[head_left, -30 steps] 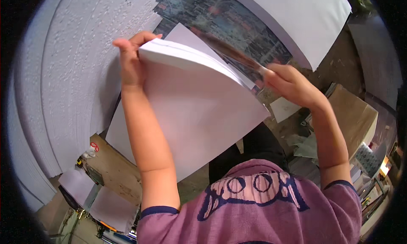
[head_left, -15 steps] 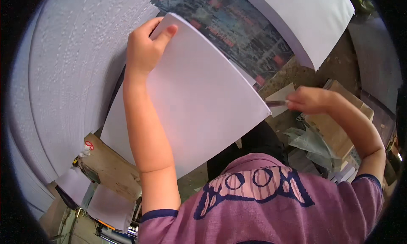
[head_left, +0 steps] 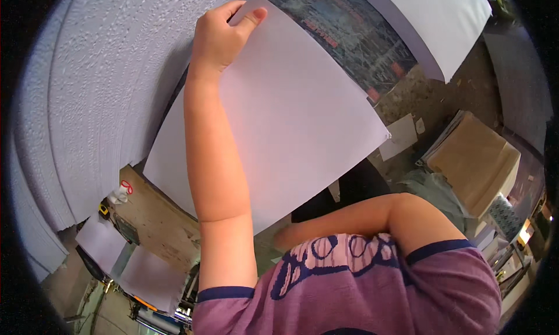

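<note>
Purple short sleeves with dark blue trim are seen nearest the camera. The right hand [head_left: 286, 237] is drawn back against the chest, and whether it is spread or closed cannot be told. Farther off, a large white paper sheet [head_left: 291, 119] is pinched at its far corner by the left hand [head_left: 218, 35], over a tall stack of white sheets [head_left: 93, 90].

Sheet [head_left: 291, 114] lies under left hand [head_left: 218, 38], between paper stack [head_left: 99, 90] at left and printed sheet [head_left: 349, 38] behind. Box [head_left: 474, 160] sits right of sheet.
</note>
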`<move>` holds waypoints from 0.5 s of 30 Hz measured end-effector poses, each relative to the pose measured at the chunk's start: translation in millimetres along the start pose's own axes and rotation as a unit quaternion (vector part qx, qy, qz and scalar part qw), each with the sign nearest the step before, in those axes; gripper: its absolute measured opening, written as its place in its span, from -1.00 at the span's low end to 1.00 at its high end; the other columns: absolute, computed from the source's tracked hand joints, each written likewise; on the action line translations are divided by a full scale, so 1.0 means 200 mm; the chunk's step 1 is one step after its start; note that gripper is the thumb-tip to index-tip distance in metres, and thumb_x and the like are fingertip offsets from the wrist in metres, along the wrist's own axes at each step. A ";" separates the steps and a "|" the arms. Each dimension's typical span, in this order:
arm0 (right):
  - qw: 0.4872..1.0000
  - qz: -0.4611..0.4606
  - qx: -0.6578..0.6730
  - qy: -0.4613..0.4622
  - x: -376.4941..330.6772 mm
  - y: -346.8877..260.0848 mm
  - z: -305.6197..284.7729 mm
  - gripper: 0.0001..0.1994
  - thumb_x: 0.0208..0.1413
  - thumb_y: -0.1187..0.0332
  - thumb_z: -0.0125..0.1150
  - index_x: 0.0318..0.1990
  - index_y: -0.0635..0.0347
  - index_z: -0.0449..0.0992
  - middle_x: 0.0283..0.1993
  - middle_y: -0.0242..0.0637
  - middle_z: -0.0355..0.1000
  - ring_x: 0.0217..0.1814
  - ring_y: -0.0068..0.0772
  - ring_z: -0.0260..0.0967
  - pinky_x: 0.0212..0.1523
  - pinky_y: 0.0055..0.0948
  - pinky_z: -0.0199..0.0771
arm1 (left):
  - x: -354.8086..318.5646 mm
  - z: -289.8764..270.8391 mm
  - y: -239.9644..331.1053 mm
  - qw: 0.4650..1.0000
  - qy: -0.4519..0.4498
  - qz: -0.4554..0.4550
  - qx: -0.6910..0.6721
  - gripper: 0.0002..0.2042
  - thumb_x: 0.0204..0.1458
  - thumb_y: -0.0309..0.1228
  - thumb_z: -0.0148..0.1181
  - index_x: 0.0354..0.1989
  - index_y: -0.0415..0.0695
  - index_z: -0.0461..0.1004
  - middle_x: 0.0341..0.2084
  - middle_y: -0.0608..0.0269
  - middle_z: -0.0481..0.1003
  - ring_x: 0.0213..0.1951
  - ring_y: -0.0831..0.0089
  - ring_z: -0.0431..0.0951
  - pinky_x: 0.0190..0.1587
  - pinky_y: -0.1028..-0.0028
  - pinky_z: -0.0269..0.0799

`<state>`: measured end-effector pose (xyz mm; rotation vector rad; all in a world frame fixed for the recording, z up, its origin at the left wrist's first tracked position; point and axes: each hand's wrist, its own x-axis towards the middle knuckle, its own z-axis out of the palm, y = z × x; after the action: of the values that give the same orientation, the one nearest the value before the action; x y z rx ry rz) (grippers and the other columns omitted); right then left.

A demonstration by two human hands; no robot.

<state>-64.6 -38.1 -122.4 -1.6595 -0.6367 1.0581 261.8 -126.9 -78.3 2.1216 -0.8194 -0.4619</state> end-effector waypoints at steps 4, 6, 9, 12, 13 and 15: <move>0.986 0.055 -0.085 -0.131 -0.05 -0.06 -0.10 -0.75 -0.06 0.32 0.08 -0.28 0.26 0.55 -0.23 -0.04 0.49 -0.11 -0.05 0.45 -0.14 -0.17 0.47 | 0.03 0.02 -0.03 1.000 -0.008 0.006 0.017 -0.57 -0.03 0.00 0.19 -0.34 -0.19 0.55 -0.60 0.15 0.52 -0.52 0.43 0.49 -0.41 0.45 0.38; 0.991 0.090 -0.082 -0.057 -0.39 -0.06 -0.26 -0.73 -0.07 0.21 0.10 -0.36 0.24 0.54 -0.38 -0.01 0.48 -0.25 0.01 0.45 -0.24 -0.12 0.44 | 0.01 0.02 -0.02 1.000 0.013 0.025 -0.009 -0.57 -0.01 0.01 0.17 -0.34 -0.20 0.55 -0.61 0.13 0.51 -0.53 0.37 0.50 -0.45 0.43 0.37; 0.989 0.097 0.067 0.084 -0.89 -0.08 -0.37 -0.71 -0.03 0.15 0.19 -0.41 0.24 0.50 -0.49 -0.01 0.42 -0.41 -0.04 0.40 -0.39 -0.18 0.34 | -0.03 0.04 0.00 0.996 0.028 0.079 -0.001 -0.59 0.00 -0.01 0.16 -0.33 -0.17 0.55 -0.57 0.12 0.52 -0.45 0.26 0.53 -0.42 0.39 0.37; 0.880 0.195 0.248 0.354 -1.19 -0.20 -0.38 -0.69 -0.07 0.20 0.33 -0.45 0.26 0.41 -0.57 -0.30 0.31 -0.48 -0.55 0.24 -0.45 -0.39 0.25 | -0.10 0.05 0.05 0.974 0.058 0.163 0.144 -0.65 -0.02 -0.07 0.18 -0.26 -0.11 0.55 -0.42 0.13 0.53 -0.27 0.18 0.52 -0.27 0.34 0.37; 0.845 0.243 0.193 0.437 -1.19 -0.21 -0.39 -0.69 -0.12 0.21 0.36 -0.43 0.26 0.40 -0.56 -0.29 0.31 -0.47 -0.52 0.27 -0.42 -0.39 0.27 | -0.13 0.03 0.06 0.956 0.077 0.190 0.211 -0.66 -0.04 -0.09 0.19 -0.22 -0.09 0.55 -0.37 0.13 0.54 -0.21 0.15 0.51 -0.21 0.32 0.37; 0.770 0.301 0.108 0.552 -1.17 -0.17 -0.41 -0.69 -0.18 0.27 0.39 -0.43 0.25 0.39 -0.57 -0.32 0.31 -0.47 -0.53 0.27 -0.42 -0.44 0.28 | -0.25 -0.04 0.10 0.956 0.141 0.180 0.186 -0.66 -0.05 -0.16 0.21 -0.16 -0.09 0.52 -0.28 0.11 0.52 -0.14 0.14 0.47 -0.10 0.25 0.31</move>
<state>-99.6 -255.8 -4.0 -1.9450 0.8120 0.3433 223.1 -97.9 -55.5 2.2323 -1.1608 0.2011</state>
